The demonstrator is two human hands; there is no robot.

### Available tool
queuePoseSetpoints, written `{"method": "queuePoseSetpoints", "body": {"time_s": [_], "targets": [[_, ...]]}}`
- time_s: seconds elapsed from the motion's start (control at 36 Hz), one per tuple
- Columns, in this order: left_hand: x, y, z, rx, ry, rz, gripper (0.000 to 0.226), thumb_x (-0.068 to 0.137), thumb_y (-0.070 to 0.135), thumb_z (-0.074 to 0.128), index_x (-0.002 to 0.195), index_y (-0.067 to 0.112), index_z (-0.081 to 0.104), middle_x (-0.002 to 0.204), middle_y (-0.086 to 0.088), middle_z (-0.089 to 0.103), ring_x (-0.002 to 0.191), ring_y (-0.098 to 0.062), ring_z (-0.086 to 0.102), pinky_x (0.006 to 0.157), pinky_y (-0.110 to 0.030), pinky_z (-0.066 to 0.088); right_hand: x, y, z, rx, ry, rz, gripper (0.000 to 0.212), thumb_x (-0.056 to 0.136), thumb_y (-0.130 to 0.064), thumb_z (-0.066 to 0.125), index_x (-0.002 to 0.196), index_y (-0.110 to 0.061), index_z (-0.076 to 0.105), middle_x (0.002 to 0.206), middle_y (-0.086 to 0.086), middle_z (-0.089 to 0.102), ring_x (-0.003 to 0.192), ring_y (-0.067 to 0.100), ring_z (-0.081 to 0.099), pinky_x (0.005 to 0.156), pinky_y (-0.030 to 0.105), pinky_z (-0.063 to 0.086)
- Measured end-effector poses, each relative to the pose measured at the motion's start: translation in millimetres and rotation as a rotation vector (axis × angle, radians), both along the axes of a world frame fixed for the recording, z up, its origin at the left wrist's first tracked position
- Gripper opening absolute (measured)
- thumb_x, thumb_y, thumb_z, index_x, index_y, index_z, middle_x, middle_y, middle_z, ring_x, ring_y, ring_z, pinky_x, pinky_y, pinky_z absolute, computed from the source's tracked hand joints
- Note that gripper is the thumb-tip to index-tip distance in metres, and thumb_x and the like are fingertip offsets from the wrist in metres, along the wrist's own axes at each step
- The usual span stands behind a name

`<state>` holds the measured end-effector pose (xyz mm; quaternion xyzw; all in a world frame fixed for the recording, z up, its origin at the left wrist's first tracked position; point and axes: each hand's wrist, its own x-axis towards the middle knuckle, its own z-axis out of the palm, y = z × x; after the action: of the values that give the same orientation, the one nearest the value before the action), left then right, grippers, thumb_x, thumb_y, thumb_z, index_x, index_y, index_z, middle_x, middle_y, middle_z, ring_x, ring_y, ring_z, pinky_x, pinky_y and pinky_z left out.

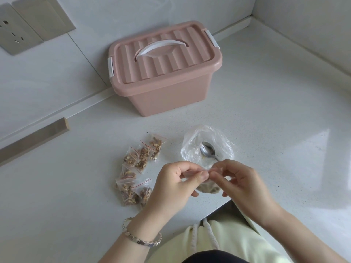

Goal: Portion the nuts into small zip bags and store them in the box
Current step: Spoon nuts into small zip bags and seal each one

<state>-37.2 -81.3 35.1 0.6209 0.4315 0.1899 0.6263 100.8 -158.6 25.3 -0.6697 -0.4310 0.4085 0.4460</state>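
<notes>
Clear small zip bag of nuts [208,188], over the white counter [266,130] at its near edge, is pinched at the top by my left hand [171,184] and right hand [242,184], so I'm likely sealing it, and next the far lidded pink plastic box [165,73] needs opening.

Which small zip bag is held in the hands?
The zip bag pinched at its top by left hand and right hand; the other bags lie on the countertop.

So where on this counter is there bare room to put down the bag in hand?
Bare counter lies right of the big bag, out to the wall, and left of the filled bags. A narrower strip runs between the box and those bags. Crowded: the front edge, where the left hand and right hand pinch the small bag.
</notes>
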Motion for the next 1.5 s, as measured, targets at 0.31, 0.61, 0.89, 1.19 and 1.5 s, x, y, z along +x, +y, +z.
{"method": "queuePoseSetpoints", "body": {"time_s": [0.31, 0.61, 0.89, 1.19, 1.5], "targets": [[-12, 1, -11, 0.034, 0.048, 0.017, 0.014, 0.078, 0.009, 0.072, 0.071, 0.021, 0.071, 0.066, 0.007, 0.071, 0.06, -0.005, 0.063, 0.051, -0.02, 0.051, -1, 5, -13, 0.069, -0.229, 0.068, 0.009, 0.079, -0.041, 0.055, 0.07, -0.042, 0.059, 0.085, -0.014, 0.063, 0.077, 0.004, 0.06, 0.055, 0.01, 0.041], [-51, 4, -45, 0.018, 0.238, 0.182, 0.027, 0.069, 0.013, 0.08, 0.053, 0.029, 0.065, 0.045, 0.009, 0.059, 0.042, -0.002, 0.048, 0.048, -0.017, 0.039, -15, 12, -38, -0.116, -0.189, 0.028, 0.026, 0.077, -0.014, 0.072, 0.063, -0.036, 0.068, 0.073, -0.03, 0.066, 0.067, -0.007, 0.059, 0.06, 0.006, 0.039], [-109, 22, -97, 0.387, 0.62, 0.471, 0.037, 0.075, 0.006, 0.073, 0.109, 0.013, 0.061, 0.103, 0.001, 0.057, 0.101, -0.021, 0.053, 0.081, -0.024, 0.044, -33, 55, -84, -0.418, -0.115, 0.191, 0.02, 0.084, -0.01, 0.059, 0.067, -0.018, 0.065, 0.064, 0.0, 0.067, 0.065, 0.017, 0.062, 0.063, 0.03, 0.051], [-136, 41, -122, 0.349, 0.789, 0.371, 0.007, 0.078, 0.002, 0.068, 0.08, 0.008, 0.065, 0.114, -0.012, 0.058, 0.114, -0.028, 0.052, 0.089, -0.034, 0.041, -29, 42, -77, -0.27, -0.362, 0.058, 0.036, 0.089, -0.012, 0.057, 0.124, -0.02, 0.052, 0.106, -0.011, 0.049, 0.086, 0.01, 0.054, 0.074, 0.015, 0.04], [-129, 33, -57, 0.748, 0.663, 0.374, 0.013, 0.076, 0.002, 0.072, 0.074, 0.007, 0.06, 0.09, -0.003, 0.057, 0.078, -0.011, 0.052, 0.066, -0.018, 0.035, -32, 24, -55, -0.129, -0.297, 0.129, 0.023, 0.085, -0.007, 0.063, 0.103, -0.02, 0.066, 0.092, -0.019, 0.058, 0.084, -0.003, 0.059, 0.072, 0.003, 0.044]]}}
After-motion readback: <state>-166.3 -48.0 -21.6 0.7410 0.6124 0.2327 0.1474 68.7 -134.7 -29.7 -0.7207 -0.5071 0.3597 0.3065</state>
